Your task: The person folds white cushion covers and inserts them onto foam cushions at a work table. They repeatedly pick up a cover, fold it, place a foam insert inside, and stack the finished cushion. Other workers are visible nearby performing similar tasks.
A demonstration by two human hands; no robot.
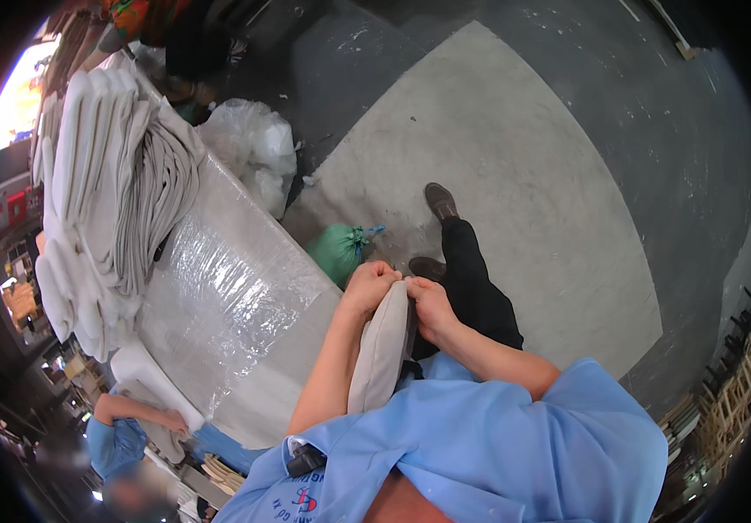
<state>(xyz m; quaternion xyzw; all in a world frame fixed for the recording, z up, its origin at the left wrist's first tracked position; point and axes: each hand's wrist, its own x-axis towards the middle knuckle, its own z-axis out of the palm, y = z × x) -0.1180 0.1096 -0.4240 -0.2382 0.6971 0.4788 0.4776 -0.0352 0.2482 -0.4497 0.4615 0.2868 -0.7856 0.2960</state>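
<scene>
A light grey padded cushion (380, 353) hangs upright close in front of my body. At its top end my left hand (373, 286) pinches the corner from the left side. My right hand (428, 307) grips the same end from the right, so the two hands nearly meet. The fingers of both are closed on the fabric edge; what exactly lies between the fingertips is too small to make out. My right forearm and blue sleeve hide part of what lies behind the cushion.
A plastic-wrapped table (244, 296) at left bears a stack of grey covers and white padding (122, 174). Beside it are clear plastic bags (258, 144) and a green tied sack (338, 253). Another person's arm (144, 411) is at lower left. Wooden frames (737, 383) stand at right.
</scene>
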